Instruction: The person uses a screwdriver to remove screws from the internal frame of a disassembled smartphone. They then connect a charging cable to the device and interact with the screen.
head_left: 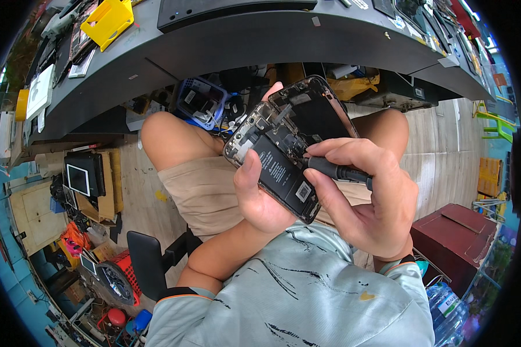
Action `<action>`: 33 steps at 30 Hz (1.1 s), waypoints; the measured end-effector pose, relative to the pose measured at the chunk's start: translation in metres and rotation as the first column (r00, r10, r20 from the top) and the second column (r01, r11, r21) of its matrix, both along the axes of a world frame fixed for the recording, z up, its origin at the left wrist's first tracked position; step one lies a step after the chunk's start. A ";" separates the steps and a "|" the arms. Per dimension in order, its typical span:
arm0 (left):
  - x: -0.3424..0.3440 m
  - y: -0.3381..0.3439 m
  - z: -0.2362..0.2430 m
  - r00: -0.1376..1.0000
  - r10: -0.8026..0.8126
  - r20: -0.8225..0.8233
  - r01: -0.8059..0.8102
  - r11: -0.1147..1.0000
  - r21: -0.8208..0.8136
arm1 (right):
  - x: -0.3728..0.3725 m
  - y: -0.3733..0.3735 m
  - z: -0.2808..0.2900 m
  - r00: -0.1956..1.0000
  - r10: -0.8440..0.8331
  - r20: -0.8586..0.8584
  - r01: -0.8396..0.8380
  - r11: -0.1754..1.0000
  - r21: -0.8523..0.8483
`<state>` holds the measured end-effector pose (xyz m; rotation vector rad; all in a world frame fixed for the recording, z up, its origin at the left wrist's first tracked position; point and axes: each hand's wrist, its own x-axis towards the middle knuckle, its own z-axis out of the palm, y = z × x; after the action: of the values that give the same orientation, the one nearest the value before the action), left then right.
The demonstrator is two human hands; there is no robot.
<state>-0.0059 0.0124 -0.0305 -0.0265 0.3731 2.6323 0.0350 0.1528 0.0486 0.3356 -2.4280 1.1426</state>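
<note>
My left hand [257,194] grips an opened smartphone [275,156] over my lap, thumb on its black battery. The phone's screen half [315,110] is folded open to the upper right, propped by my left fingertips. My right hand [367,196] holds a black-handled screwdriver [336,170], whose tip touches the phone's insides near the middle of the board.
A curved grey workbench [260,40] arches above my knees, with a yellow plastic holder [107,20] and a dark tray on it. Under it stands a blue basket of parts [200,101]. Boxes and tools clutter the floor at left; a dark red box [454,240] and water bottles are at right.
</note>
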 end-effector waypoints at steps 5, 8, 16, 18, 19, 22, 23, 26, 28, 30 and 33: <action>0.002 0.000 0.000 1.000 0.002 0.011 -0.002 1.000 -0.006 | 0.001 0.000 -0.008 0.998 -0.035 -0.043 0.035 0.999 -0.013; 0.001 0.001 0.001 1.000 -0.002 0.007 0.002 1.000 0.013 | 0.000 0.000 -0.012 0.996 -0.050 -0.067 0.050 0.999 -0.011; 0.001 0.000 -0.004 0.998 -0.029 -0.052 0.029 1.000 0.001 | 0.000 0.000 -0.004 0.995 -0.090 -0.046 0.093 0.992 0.090; 0.001 0.001 -0.004 0.999 -0.028 -0.044 0.028 0.999 0.017 | 0.002 0.000 0.001 0.995 -0.102 0.007 0.100 0.988 0.121; 0.001 0.001 -0.004 0.999 -0.029 -0.041 0.029 0.999 0.018 | 0.004 0.000 0.004 0.993 -0.110 0.049 0.102 0.986 0.129; 0.000 0.001 -0.002 0.998 -0.053 -0.037 0.054 0.999 0.002 | 0.004 -0.001 0.008 0.982 -0.140 0.126 0.133 0.989 0.058; -0.001 0.000 -0.004 0.997 -0.064 -0.040 0.065 0.998 0.009 | 0.003 -0.002 0.008 0.979 -0.140 0.145 0.137 0.990 0.031; 0.000 0.002 -0.002 0.999 -0.040 -0.019 0.041 0.999 0.013 | 0.004 0.000 0.009 0.978 -0.126 0.165 0.126 0.992 0.012; 0.000 0.003 -0.001 1.000 -0.022 -0.005 0.022 0.999 0.023 | 0.002 0.005 0.004 0.989 -0.106 0.099 0.097 0.991 0.092; -0.002 0.004 0.000 1.000 -0.025 -0.008 0.025 0.999 0.034 | 0.002 0.007 0.003 0.994 -0.096 0.060 0.086 0.984 0.157; -0.001 0.002 -0.001 0.999 -0.049 -0.024 0.049 0.999 0.020 | 0.004 0.004 0.008 0.988 -0.112 0.106 0.099 0.988 0.122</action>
<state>-0.0072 0.0141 -0.0320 0.0204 0.3508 2.5898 0.0387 0.1564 0.0566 0.1792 -2.5839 1.0016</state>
